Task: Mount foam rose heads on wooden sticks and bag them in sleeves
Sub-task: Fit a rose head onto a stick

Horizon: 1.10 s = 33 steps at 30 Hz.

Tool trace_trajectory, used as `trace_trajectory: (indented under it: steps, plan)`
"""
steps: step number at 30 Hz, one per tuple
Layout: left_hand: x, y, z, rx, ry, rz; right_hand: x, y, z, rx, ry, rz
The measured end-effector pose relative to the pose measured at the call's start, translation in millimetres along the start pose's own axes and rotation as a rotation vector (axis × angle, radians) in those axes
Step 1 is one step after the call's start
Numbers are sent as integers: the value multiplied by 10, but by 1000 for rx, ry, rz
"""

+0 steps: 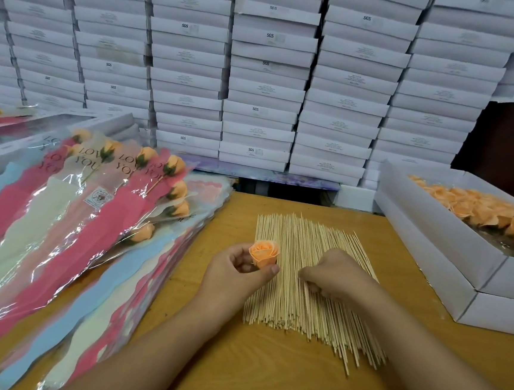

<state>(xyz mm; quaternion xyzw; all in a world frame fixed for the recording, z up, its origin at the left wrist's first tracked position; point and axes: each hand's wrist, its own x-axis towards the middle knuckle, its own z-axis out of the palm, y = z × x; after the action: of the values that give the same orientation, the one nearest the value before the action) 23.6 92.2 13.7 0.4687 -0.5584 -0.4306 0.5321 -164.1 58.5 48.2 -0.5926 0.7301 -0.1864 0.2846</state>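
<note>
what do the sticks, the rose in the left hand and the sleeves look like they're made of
Sticks: pale, thin, straight, matte; they look like bare wood or bamboo.
Rose, held in the left hand: soft matte orange petals with thin layered edges, probably foam, though thin paper would look similar.
Sleeves: glossy clear plastic film, with glare and crinkles, over pink, cream and blue printed panels.

"SGS" on stacked white boxes [269,35], "LOVE YOU" on rose sleeves [89,157]
</note>
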Motion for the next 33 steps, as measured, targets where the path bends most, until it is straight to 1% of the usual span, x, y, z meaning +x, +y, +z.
trace_trajectory:
  steps: [4,9,12,15,20,23,28,33]
  plan:
    - [11,-15,0,21,2,-13,-96,39,-62,73,-68,15]
    - [20,-21,6,7,6,-61,-210,135,-98,179,-114,1]
    - [23,-29,-10,-15,-11,-83,-279,210,-168,255,-166,-29]
    - [39,-38,-27,-52,-7,-129,-347,314,-249,272,-210,-90]
    - [73,-53,-64,-192,-22,-219,-436,480,-352,273,-214,-164]
    - [92,-64,-81,-286,-33,-248,-469,555,-398,284,-243,-184]
    - [142,-90,-116,-353,-33,-286,-528,621,-450,318,-315,-215]
    - [204,-55,-183,-534,-25,-349,-569,645,-500,361,-331,-215]
